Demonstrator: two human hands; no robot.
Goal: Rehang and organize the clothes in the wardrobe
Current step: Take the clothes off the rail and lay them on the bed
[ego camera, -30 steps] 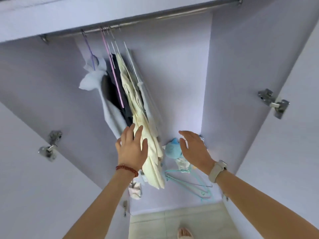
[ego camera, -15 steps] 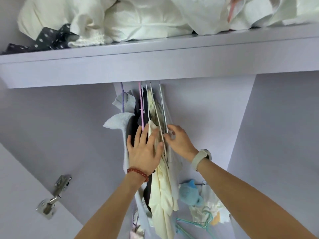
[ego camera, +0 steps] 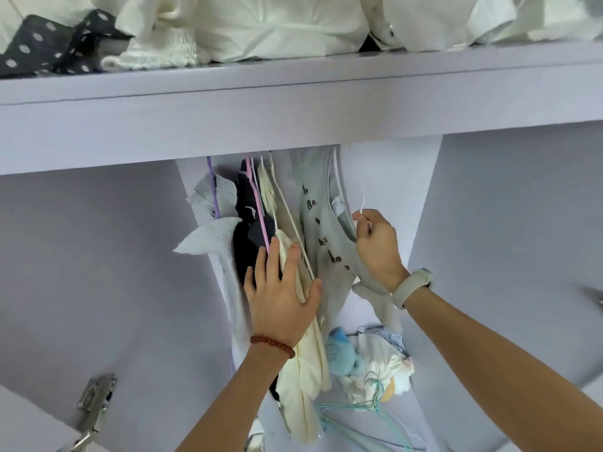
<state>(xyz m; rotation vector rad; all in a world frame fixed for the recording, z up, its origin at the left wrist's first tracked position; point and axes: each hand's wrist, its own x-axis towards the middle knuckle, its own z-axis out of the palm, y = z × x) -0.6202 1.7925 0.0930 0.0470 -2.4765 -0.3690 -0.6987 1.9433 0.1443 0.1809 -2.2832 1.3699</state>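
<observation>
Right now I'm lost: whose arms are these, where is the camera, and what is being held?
No machine here: a person's two bare arms, filmed by a camera worn on their head, looking up into a wardrobe. The left hand presses flat on the cream garment, holding the hung clothes aside. The right hand pinches a white hanger carrying the pale printed top. Folded white laundry is piled on the shelf above. A blue soft toy lies below.
</observation>
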